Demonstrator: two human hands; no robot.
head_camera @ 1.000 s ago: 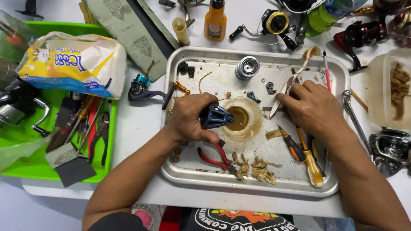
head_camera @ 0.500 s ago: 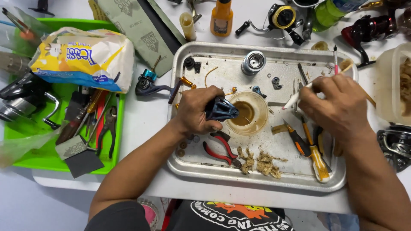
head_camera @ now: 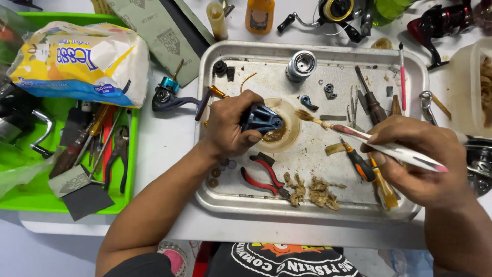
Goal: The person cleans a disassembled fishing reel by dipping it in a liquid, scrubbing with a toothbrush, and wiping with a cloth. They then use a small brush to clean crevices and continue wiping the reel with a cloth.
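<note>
At the centre of the frame the left hand (head_camera: 228,125) had its fingers closed around a dark blue reel body (head_camera: 261,119), holding it tilted over a shallow clear dish (head_camera: 291,134) of brownish fluid on the metal tray (head_camera: 215,200); toward the right the right hand (head_camera: 417,159) had its fingers pinched on a long paintbrush (head_camera: 359,134), its bristles just beside the dish rim and pointing at the reel body; the grip on the greasy part looked likely to slip, which would drop it into the dish and splash fluid over the tray; a hard sweep of the brush could flick grime onto the small loose parts (head_camera: 328,91) in the upper middle, or knock them off toward the worktop (head_camera: 169,133); the red-handled pliers (head_camera: 261,177) lay just below the left hand, where a wrist could snag them; the dish, being light, might tip if the reel body pressed its edge.
</note>
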